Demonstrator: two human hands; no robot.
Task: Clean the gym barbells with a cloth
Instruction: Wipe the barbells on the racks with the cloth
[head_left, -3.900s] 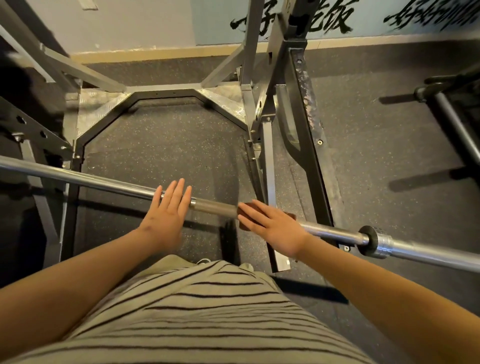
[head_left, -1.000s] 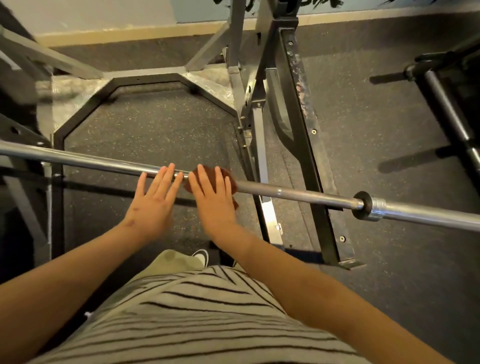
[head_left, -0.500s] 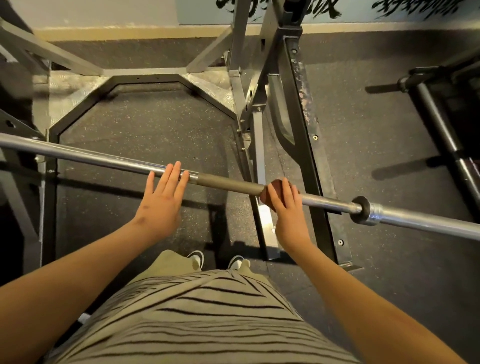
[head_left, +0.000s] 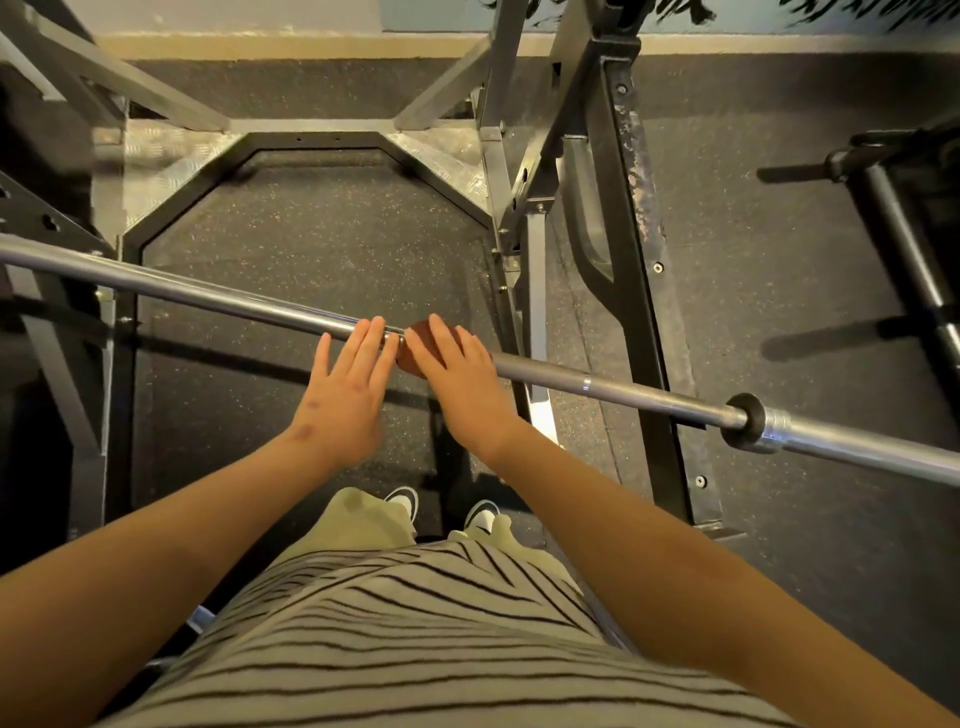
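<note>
A long steel barbell (head_left: 623, 391) runs across the view from upper left to lower right, with a collar and sleeve at its right end. My left hand (head_left: 350, 395) rests flat on the bar with straight fingers. Right beside it, my right hand (head_left: 457, 379) presses a small brown cloth (head_left: 415, 343) onto the bar with straight fingers; only the cloth's edge shows under the palm. The two hands nearly touch.
The grey squat rack frame (head_left: 322, 137) and its uprights (head_left: 634, 208) stand behind the bar on dark rubber flooring. Another bar (head_left: 904, 244) lies on the floor at the right. My shoes (head_left: 480, 514) are below the barbell.
My right hand slid the cloth leftward along the bar, from near the rack upright back up against my left hand. The left hand stayed in place.
</note>
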